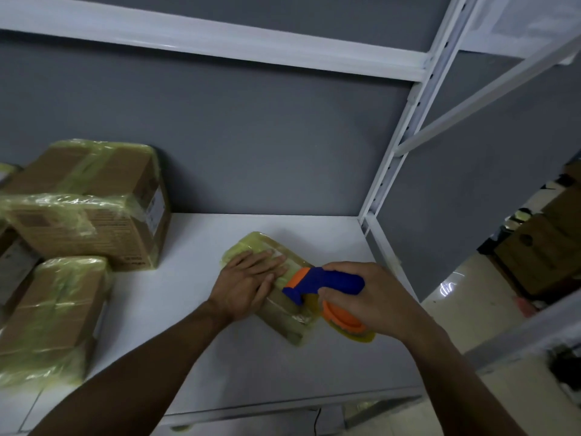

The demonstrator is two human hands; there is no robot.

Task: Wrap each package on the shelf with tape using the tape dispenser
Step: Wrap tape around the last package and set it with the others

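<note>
Left hand (pixel 248 284) lies flat, fingers straight, pressing down on the small package (pixel 283 322). Right hand (pixel 367 294) is curled round the blue handle of the tape dispenser (pixel 327 283), whose front end touches the package's top near its right edge. The package sits skewed on the white shelf (pixel 220 357), right of centre, near the upright post (pixel 396 158), and is mostly covered w/ yellowish tape. A big taped box (pixel 94 196) at back left and a second taped box (pixel 53 316) at front left are well apart from the work.

Risks, as I judge them:
- Left fingertips (pixel 281 269) are just beside the dispenser head. If it runs fwd along the top, the cutter could nick them or tape could go over them.
- The package is held by flat pressure only, no grip. A pull on the tape could slide or spin it on the smooth shelf, giving a crooked, wrinkled strip.
- The orange roll (pixel 341 316) hangs low beside the package, so tape may stick to the shelf or fold on itself.
- Can't tell where the loose tape end is. If it isn't stuck down, the strip may lift.
</note>
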